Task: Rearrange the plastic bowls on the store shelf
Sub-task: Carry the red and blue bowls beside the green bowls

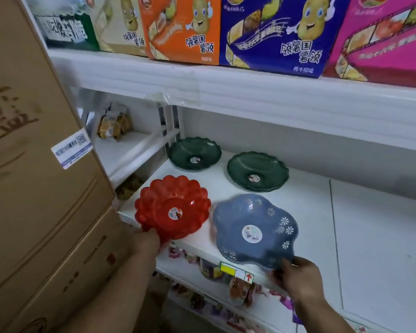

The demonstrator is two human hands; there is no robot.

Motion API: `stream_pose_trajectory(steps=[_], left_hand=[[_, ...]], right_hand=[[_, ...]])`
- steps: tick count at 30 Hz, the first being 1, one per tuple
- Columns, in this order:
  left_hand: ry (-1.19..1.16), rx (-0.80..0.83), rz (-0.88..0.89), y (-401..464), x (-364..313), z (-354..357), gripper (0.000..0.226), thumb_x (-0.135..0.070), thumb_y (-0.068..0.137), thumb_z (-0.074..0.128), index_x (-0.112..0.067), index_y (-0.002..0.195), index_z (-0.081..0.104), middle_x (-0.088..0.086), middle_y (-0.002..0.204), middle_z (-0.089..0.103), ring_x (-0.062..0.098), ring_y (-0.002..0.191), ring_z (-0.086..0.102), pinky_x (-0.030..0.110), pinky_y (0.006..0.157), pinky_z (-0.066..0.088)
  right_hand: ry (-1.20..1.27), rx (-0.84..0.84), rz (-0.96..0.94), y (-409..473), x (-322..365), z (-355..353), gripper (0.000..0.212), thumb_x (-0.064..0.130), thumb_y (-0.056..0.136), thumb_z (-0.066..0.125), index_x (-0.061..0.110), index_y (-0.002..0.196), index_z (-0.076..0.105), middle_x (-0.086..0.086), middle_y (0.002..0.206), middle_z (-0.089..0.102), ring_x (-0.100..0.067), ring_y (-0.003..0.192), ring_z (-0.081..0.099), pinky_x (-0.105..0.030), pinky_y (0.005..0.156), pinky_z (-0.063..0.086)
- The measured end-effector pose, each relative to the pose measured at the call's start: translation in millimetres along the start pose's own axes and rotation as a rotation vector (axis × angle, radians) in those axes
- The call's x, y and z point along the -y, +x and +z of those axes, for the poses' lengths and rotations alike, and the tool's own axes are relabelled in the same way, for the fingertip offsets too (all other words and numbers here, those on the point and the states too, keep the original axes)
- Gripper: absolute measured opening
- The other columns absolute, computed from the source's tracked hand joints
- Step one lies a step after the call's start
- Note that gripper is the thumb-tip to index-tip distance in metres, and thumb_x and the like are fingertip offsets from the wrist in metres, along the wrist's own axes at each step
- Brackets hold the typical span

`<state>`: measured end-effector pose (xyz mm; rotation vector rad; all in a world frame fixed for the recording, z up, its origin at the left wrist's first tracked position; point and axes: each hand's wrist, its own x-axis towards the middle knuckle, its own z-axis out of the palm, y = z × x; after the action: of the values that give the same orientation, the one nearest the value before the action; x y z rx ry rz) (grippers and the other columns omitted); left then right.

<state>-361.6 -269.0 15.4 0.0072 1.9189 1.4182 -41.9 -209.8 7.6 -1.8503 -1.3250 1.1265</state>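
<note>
Stacked brown cardboard cartons (34,164) fill the nine o'clock side, rough and matte, crowding the white shelf (370,236) at its left end. At twelve o'clock, glossy snack boxes (271,32) in orange, blue and pink line the upper shelf. On the white shelf sit four plastic bowls (each with a round sticker at its centre): a blue bowl (253,230), wavy-edged with white flower prints, at five o'clock; a red bowl (172,207), translucent and scalloped like petals, at seven o'clock; behind them two dark green bowls (257,170), fluted at the rim. The left hand (145,243) pinches the red bowl's near rim; the right hand (298,277) grips the blue bowl's near edge, fingers curled under.
</note>
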Motion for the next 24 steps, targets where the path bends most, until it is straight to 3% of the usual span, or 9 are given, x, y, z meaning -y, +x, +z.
stream_pose_trajectory(steps=[4, 6, 7, 9, 14, 21, 24], left_hand=[[-0.116, -0.045, -0.039, 10.7, -6.8, 11.8, 0.02, -0.006, 0.1, 0.044, 0.001, 0.108, 0.06, 0.023, 0.094, 0.066, 0.032, 0.076, 0.067, 0.026, 0.051, 0.054], [-0.069, -0.073, -0.022, 8.9, -8.8, 15.3, 0.016, -0.003, 0.098, 0.046, 0.001, 0.102, 0.06, 0.024, 0.091, 0.068, 0.026, 0.061, 0.063, 0.019, 0.032, 0.045], [-0.058, -0.071, -0.023, 8.6, -10.1, 16.3, 0.015, -0.002, 0.098, 0.046, 0.002, 0.101, 0.061, 0.024, 0.089, 0.068, 0.026, 0.06, 0.062, 0.018, 0.03, 0.044], [-0.052, -0.056, -0.029, 15.1, -10.8, 18.6, 0.016, -0.005, 0.098, 0.048, 0.001, 0.103, 0.061, 0.022, 0.09, 0.069, 0.027, 0.063, 0.065, 0.022, 0.034, 0.049], [-0.025, -0.032, -0.033, 27.0, -13.7, 19.6, 0.014, -0.01, 0.098, 0.05, -0.004, 0.099, 0.063, 0.016, 0.078, 0.069, 0.031, 0.07, 0.07, 0.038, 0.069, 0.06], [0.004, -0.026, -0.035, 30.7, -15.6, 17.7, 0.014, -0.013, 0.1, 0.049, -0.005, 0.104, 0.06, 0.019, 0.092, 0.071, 0.029, 0.073, 0.07, 0.029, 0.049, 0.056], [0.038, -0.022, -0.046, 31.3, -16.1, 15.2, 0.017, -0.014, 0.1, 0.048, -0.005, 0.106, 0.061, 0.018, 0.091, 0.072, 0.03, 0.074, 0.071, 0.031, 0.054, 0.055]], right_hand=[[0.012, -0.011, 0.016, 6.5, 6.1, 12.3, 0.03, 0.011, 0.087, 0.064, -0.004, 0.061, 0.065, -0.008, 0.041, 0.062, -0.027, 0.046, 0.053, -0.032, 0.051, 0.041], [0.032, -0.006, 0.045, 8.8, 9.0, 17.5, 0.027, 0.01, 0.087, 0.062, -0.003, 0.063, 0.066, -0.006, 0.04, 0.061, -0.026, 0.044, 0.052, -0.029, 0.049, 0.04], [0.04, -0.012, 0.053, 9.9, 9.8, 20.2, 0.027, 0.011, 0.087, 0.061, -0.002, 0.065, 0.067, -0.008, 0.042, 0.062, -0.026, 0.044, 0.052, -0.028, 0.048, 0.04], [0.051, -0.024, 0.045, 11.7, 10.7, 25.0, 0.026, 0.01, 0.086, 0.061, -0.003, 0.065, 0.067, -0.008, 0.043, 0.062, -0.027, 0.045, 0.051, -0.029, 0.048, 0.04], [0.094, -0.018, 0.063, 13.5, 9.0, 34.6, 0.024, 0.01, 0.085, 0.063, 0.0, 0.063, 0.067, -0.006, 0.043, 0.064, -0.028, 0.047, 0.058, -0.035, 0.055, 0.048], [0.141, 0.004, 0.099, 11.8, 7.5, 43.5, 0.019, 0.01, 0.086, 0.062, 0.0, 0.072, 0.069, -0.01, 0.052, 0.071, -0.035, 0.057, 0.07, -0.051, 0.067, 0.06], [0.135, 0.015, 0.099, 12.1, 2.2, 48.7, 0.019, 0.018, 0.084, 0.062, 0.005, 0.073, 0.07, -0.01, 0.058, 0.074, -0.038, 0.066, 0.073, -0.058, 0.072, 0.061]])
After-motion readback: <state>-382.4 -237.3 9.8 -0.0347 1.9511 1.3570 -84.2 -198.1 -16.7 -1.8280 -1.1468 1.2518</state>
